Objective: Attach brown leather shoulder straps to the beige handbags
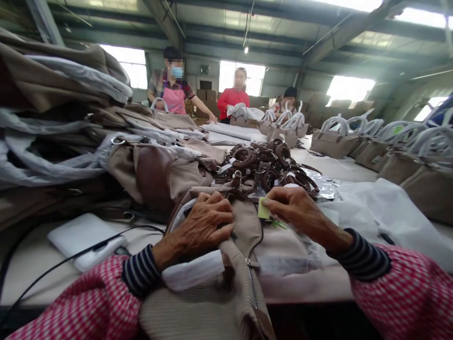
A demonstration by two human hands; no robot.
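Observation:
A taupe corduroy handbag (192, 307) with a zipper down its side lies in front of me at the table edge. My left hand (204, 221) is closed on the upper edge of this bag, its fingertips partly hidden in the fold. Between the thumb and fingers of my right hand (294, 209) is a small yellow-green tag (263, 209), held just right of the bag's top. White wrapping (195, 271) covers a handle below my left hand. Beyond my hands lies a heap of coiled brown straps (264, 164).
Bags with wrapped handles (58, 85) are piled high at the left. A white phone (86, 237) and a black cable lie near my left arm. White plastic sheeting (381, 215) spreads at the right, with rows of finished-looking bags (335, 141) behind. Several co-workers stand across the table.

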